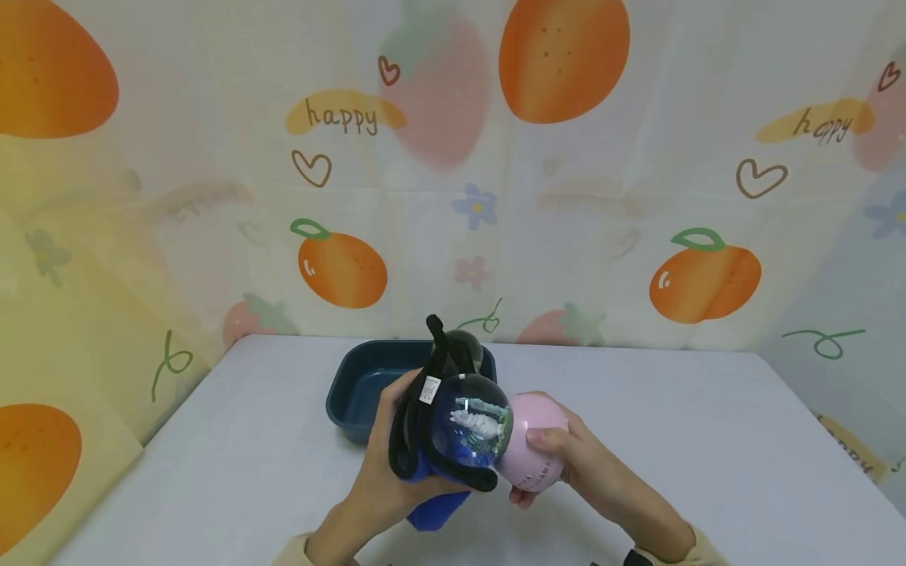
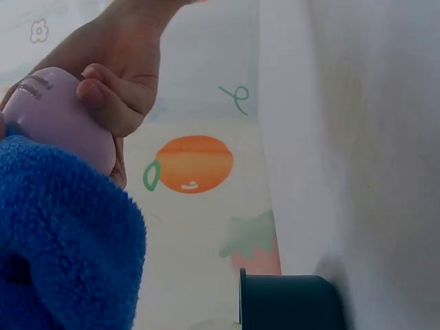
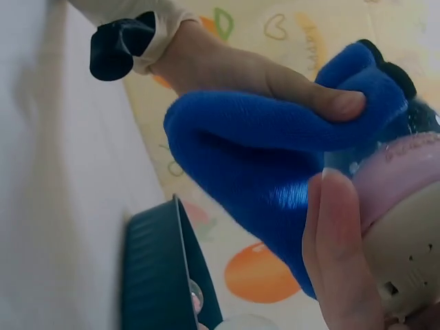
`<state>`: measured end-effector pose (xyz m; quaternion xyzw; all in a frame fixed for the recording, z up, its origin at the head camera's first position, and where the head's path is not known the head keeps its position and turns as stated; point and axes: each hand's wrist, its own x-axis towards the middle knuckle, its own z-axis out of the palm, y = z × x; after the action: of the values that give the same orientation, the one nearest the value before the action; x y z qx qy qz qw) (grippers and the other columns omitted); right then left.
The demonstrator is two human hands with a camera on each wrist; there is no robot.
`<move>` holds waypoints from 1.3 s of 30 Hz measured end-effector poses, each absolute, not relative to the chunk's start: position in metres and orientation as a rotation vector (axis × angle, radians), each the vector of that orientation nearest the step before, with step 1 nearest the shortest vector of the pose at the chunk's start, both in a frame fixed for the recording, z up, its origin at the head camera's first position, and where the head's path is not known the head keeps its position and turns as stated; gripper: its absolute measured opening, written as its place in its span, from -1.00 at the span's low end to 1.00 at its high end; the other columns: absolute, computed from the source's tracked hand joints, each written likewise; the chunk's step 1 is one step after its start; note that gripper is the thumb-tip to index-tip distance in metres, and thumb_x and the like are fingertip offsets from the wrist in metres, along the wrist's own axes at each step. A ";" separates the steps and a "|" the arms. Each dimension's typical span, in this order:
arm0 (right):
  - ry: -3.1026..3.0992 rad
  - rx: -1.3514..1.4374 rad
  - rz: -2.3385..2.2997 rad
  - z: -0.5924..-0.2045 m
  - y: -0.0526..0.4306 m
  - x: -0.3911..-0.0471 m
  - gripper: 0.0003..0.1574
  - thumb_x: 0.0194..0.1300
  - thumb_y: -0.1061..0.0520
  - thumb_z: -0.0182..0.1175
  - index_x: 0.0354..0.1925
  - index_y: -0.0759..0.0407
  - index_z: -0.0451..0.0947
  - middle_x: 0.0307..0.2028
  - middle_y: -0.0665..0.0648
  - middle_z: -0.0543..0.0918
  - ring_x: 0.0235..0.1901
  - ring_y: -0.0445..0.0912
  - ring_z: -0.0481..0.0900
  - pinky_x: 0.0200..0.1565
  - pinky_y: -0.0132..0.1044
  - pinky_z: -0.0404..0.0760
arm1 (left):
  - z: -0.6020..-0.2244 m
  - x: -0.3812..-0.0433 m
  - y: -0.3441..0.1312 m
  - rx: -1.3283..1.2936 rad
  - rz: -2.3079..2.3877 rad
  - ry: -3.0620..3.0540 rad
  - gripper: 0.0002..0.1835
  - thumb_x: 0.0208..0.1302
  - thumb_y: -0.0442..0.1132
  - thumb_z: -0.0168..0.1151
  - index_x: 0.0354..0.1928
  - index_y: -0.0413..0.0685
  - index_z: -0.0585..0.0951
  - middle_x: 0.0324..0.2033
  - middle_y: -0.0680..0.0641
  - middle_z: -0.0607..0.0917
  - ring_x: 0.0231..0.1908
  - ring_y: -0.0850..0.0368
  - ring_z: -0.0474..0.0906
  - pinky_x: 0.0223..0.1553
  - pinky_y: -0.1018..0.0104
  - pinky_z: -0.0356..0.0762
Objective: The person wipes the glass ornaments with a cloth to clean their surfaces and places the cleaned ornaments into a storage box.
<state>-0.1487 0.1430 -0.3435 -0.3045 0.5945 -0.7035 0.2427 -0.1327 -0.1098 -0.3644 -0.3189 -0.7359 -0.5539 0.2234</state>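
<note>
A snow globe [image 1: 473, 420] with a clear dome and white figures inside lies tilted on its side in front of me, its pink base [image 1: 534, 440] towards the right. My right hand [image 1: 576, 456] grips that base, thumb on its near side. In my left hand [image 1: 389, 464] is a blue plush cloth [image 1: 437, 512] with black edging and a white label, pressed against the dome. The right wrist view shows the left thumb on top of the folded cloth [image 3: 254, 165]. The base's pale underside [image 3: 405, 254] also faces that camera.
Behind the hands a dark teal basin [image 1: 347, 401] stands on the white table [image 1: 658, 424]. A clear ball [image 1: 467, 346] shows at its right, partly covered by the cloth. A fruit-patterned curtain [image 1: 425, 204] hangs along the table's back edge.
</note>
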 end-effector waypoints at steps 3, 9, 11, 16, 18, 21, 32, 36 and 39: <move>1.590 -0.836 -1.880 -0.344 0.147 -0.151 -0.57 0.46 -0.01 -0.24 0.19 0.07 0.31 -0.24 0.06 0.72 -0.40 -0.14 0.73 -0.30 -0.25 0.71 | -0.364 -0.130 -0.109 -0.868 -1.504 -2.072 0.12 -0.16 -0.23 0.65 0.42 -0.12 0.13 0.26 -0.13 0.44 0.25 0.17 0.36 0.24 0.10 0.43; 1.499 -0.854 -1.794 -0.348 0.154 -0.156 -0.52 0.47 -0.13 -0.37 0.15 -0.01 0.31 -0.27 0.02 0.70 -0.42 -0.21 0.69 -0.32 -0.33 0.68 | -0.363 -0.129 -0.108 -0.922 -1.481 -2.049 0.12 -0.25 -0.47 0.62 0.39 -0.20 0.15 0.23 -0.17 0.46 0.23 0.18 0.40 0.23 0.24 0.45; 1.492 -0.854 -1.770 -0.349 0.156 -0.156 -0.52 0.47 -0.14 -0.36 0.17 -0.02 0.28 -0.25 0.03 0.69 -0.41 -0.21 0.69 -0.32 -0.34 0.68 | -0.363 -0.129 -0.109 -0.935 -1.505 -2.061 0.10 -0.23 -0.46 0.61 0.39 -0.20 0.15 0.25 -0.16 0.45 0.24 0.19 0.39 0.23 0.25 0.44; 1.571 -0.866 -1.769 -0.343 0.158 -0.156 -0.52 0.41 -0.05 -0.17 0.24 -0.02 0.24 -0.15 0.10 0.65 -0.38 -0.09 0.71 -0.29 -0.20 0.71 | -0.365 -0.131 -0.113 -0.977 -1.610 -2.156 0.16 -0.20 -0.41 0.61 0.45 -0.04 0.11 0.31 -0.12 0.39 0.29 0.19 0.34 0.28 0.17 0.37; 1.660 -0.887 -1.806 -0.340 0.159 -0.156 -0.50 0.37 0.02 -0.06 0.25 0.00 0.28 -0.09 0.11 0.62 -0.31 -0.04 0.71 -0.28 -0.10 0.72 | -0.366 -0.132 -0.114 -0.987 -1.643 -2.209 0.22 -0.22 -0.35 0.64 0.49 0.03 0.07 0.34 -0.11 0.37 0.31 0.13 0.33 0.29 0.04 0.36; 1.827 -0.951 -1.842 -0.336 0.160 -0.156 -0.45 0.26 0.11 0.08 0.24 0.04 0.33 0.01 0.09 0.56 -0.11 0.00 0.63 -0.23 -0.05 0.72 | -0.364 -0.132 -0.113 -0.947 -1.731 -2.303 0.30 -0.27 -0.22 0.70 0.51 0.22 0.04 0.39 -0.01 0.33 0.32 0.09 0.33 0.28 -0.20 0.31; 2.362 -1.077 -1.739 -0.328 0.165 -0.154 -0.05 -0.06 0.24 0.51 0.29 0.02 0.35 0.09 0.29 0.51 -0.18 -0.06 0.67 -0.37 -0.15 0.72 | -0.355 -0.130 -0.111 -0.903 -1.754 -2.411 0.24 -0.26 -0.18 0.70 0.46 0.34 0.09 0.28 0.10 0.48 0.28 -0.05 0.39 0.26 -0.44 0.21; 2.603 -1.138 -1.672 -0.331 0.159 -0.152 0.00 -0.14 0.17 0.60 0.27 -0.03 0.39 0.02 0.11 0.59 -0.29 -0.17 0.66 -0.34 -0.26 0.68 | -0.356 -0.131 -0.108 -0.807 -1.640 -2.453 0.20 -0.21 -0.08 0.69 0.45 0.37 0.10 0.24 0.08 0.52 0.22 -0.04 0.45 0.22 -0.37 0.32; 2.789 -1.144 -1.624 -0.335 0.150 -0.150 0.01 -0.17 0.11 0.62 0.26 -0.07 0.39 -0.03 0.00 0.58 -0.39 -0.25 0.61 -0.34 -0.33 0.63 | -0.356 -0.132 -0.106 -0.711 -1.619 -2.460 0.17 -0.17 -0.05 0.67 0.44 0.38 0.10 0.24 0.06 0.52 0.18 -0.01 0.48 0.18 -0.26 0.41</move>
<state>-0.1498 0.1504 -0.3351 -0.3309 0.8064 -0.4694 -0.1407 -0.1316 -0.1055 -0.3564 -0.2344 -0.8107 -0.5336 0.0559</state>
